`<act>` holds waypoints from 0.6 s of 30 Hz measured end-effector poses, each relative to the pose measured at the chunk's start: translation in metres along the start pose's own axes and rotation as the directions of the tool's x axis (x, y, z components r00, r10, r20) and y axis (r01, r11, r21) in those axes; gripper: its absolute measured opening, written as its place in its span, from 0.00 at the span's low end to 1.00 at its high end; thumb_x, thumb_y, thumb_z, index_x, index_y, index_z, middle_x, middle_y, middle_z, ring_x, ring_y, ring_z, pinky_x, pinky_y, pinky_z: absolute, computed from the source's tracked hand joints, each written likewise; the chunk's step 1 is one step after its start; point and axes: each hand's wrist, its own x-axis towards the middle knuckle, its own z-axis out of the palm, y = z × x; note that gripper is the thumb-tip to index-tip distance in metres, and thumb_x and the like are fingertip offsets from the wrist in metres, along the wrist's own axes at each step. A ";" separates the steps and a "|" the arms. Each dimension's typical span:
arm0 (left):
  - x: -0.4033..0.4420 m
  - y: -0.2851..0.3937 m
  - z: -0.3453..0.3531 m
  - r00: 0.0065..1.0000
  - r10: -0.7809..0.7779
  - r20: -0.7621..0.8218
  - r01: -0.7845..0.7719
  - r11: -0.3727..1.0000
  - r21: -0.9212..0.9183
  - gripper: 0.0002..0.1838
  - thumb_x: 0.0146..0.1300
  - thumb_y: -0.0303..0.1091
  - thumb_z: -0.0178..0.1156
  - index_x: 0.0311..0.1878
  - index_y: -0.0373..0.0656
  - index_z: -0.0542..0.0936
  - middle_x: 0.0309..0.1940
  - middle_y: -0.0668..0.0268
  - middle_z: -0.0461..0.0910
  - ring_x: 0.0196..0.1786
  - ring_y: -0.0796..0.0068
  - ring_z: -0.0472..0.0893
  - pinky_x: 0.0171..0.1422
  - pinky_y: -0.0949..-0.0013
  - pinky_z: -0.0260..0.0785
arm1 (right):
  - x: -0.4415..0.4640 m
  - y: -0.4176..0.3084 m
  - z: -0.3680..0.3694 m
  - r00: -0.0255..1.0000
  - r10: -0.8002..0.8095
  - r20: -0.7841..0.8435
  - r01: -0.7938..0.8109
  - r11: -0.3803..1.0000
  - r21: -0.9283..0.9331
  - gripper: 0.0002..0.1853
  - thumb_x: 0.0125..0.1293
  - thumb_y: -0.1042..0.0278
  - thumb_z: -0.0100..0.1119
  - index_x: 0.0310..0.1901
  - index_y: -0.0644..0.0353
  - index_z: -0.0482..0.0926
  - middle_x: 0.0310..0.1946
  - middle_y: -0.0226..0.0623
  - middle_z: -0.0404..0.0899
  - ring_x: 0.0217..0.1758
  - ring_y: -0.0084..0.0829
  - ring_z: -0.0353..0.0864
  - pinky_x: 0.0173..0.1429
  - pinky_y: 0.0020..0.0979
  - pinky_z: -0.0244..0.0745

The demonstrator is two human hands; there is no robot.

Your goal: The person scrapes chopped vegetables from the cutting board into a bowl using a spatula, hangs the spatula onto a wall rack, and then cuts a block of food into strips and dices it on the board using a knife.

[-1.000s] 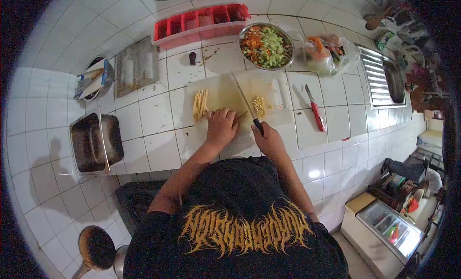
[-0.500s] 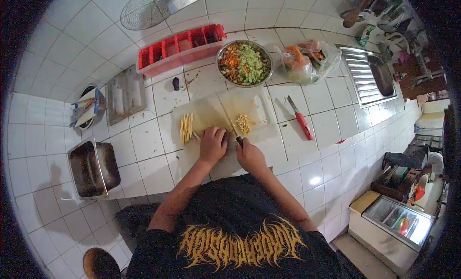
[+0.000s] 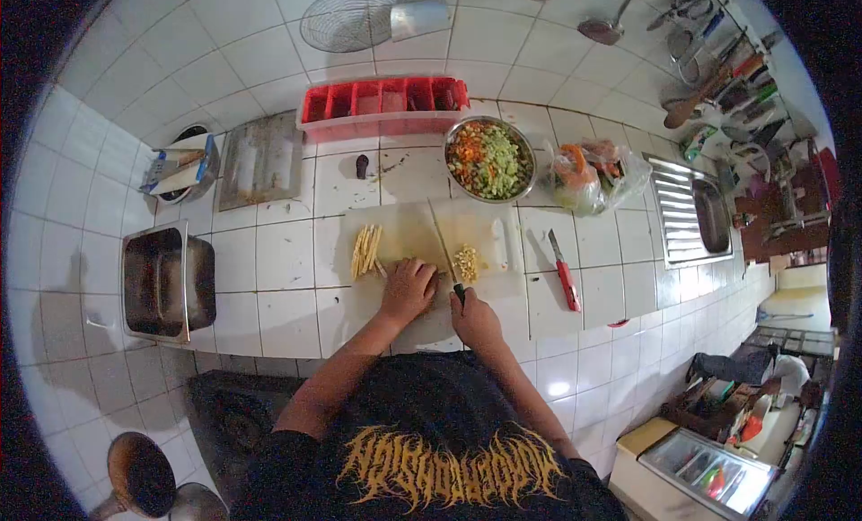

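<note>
My right hand [image 3: 476, 321] grips the black handle of a long kitchen knife [image 3: 442, 229], its blade pointing away across a pale cutting board [image 3: 404, 218]. Just left of the blade, my left hand [image 3: 410, 290] presses down with curled fingers on pale yellow vegetable sticks; a stick end pokes out at its left, the rest is hidden under the fingers. Small pale diced pieces [image 3: 466, 263] lie right of the blade. A bundle of pale yellow sticks [image 3: 367, 250] rests at the board's left side.
Behind the board stand a steel bowl [image 3: 530, 187] of diced vegetables, a red compartment box [image 3: 386, 124] and a plastic bag [image 3: 588, 178] of vegetables. A red-handled knife [image 3: 566, 283] lies at right, near a sink [image 3: 709, 218]. A metal pan [image 3: 186, 292] sits left.
The head view has tilted up and turned, so the counter shows lower and further right. Both hands keep their places at the knife and sticks, with little visible movement.
</note>
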 end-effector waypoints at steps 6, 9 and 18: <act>-0.003 -0.003 0.005 0.997 0.005 0.080 -0.007 1.000 0.025 0.20 0.54 0.36 0.70 0.50 0.45 0.79 0.46 0.62 0.75 0.54 0.57 0.75 0.61 0.50 0.65 | 0.001 0.000 -0.009 0.996 0.063 0.064 -0.058 0.995 -0.077 0.24 0.78 0.46 0.46 0.46 0.65 0.71 0.32 0.64 0.83 0.39 0.66 0.84 0.46 0.63 0.78; -0.004 -0.003 0.005 0.999 0.010 0.043 -0.011 1.000 0.013 0.20 0.54 0.36 0.70 0.50 0.46 0.79 0.46 0.62 0.75 0.54 0.57 0.75 0.61 0.49 0.65 | -0.001 -0.002 -0.009 0.993 0.077 0.087 -0.072 0.996 -0.056 0.24 0.77 0.45 0.46 0.47 0.65 0.72 0.33 0.65 0.83 0.40 0.66 0.84 0.48 0.63 0.77; 0.003 -0.003 0.001 0.993 -0.035 0.110 0.038 0.999 -0.024 0.13 0.60 0.37 0.65 0.47 0.44 0.81 0.43 0.61 0.76 0.52 0.56 0.76 0.58 0.49 0.65 | -0.008 -0.016 -0.025 0.987 0.103 0.124 -0.097 0.994 -0.050 0.26 0.78 0.47 0.45 0.46 0.69 0.73 0.34 0.67 0.83 0.43 0.66 0.84 0.48 0.61 0.78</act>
